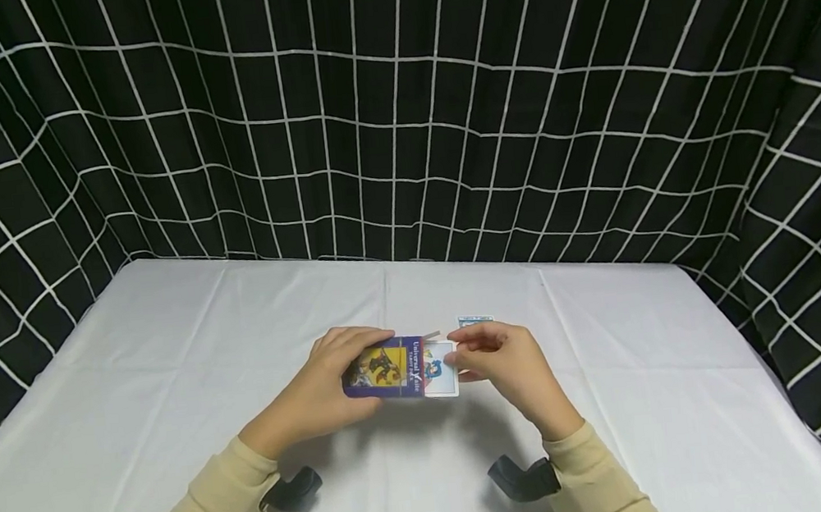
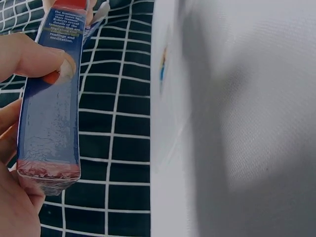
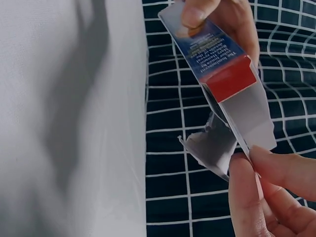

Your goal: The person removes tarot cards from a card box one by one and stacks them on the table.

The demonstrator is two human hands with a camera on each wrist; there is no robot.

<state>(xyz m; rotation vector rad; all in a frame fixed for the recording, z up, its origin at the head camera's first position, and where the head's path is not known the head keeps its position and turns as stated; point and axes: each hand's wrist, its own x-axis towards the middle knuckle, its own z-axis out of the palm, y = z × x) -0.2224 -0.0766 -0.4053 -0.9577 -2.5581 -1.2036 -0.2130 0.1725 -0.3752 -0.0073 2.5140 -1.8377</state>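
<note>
My left hand (image 1: 323,390) grips a blue tarot card box (image 1: 380,370) above the table, its thumb on the narrow side. The box lies roughly level, its end towards the right hand open. From that end a white-bordered picture card (image 1: 436,371) sticks partway out. My right hand (image 1: 513,361) pinches its outer edge between thumb and fingers. In the right wrist view, a torn white flap (image 3: 212,148) hangs beside the opening, and a red band (image 3: 231,79) edges the box. Clear wrap covers the closed end of the box (image 2: 49,123) in the left wrist view.
Another card (image 1: 475,318) lies on the white-covered table (image 1: 167,353) just beyond my right hand, partly hidden by it. Black curtains (image 1: 383,127) with a white grid stand around the back and sides. Dark wrist mounts (image 1: 524,477) stick out from both sleeves.
</note>
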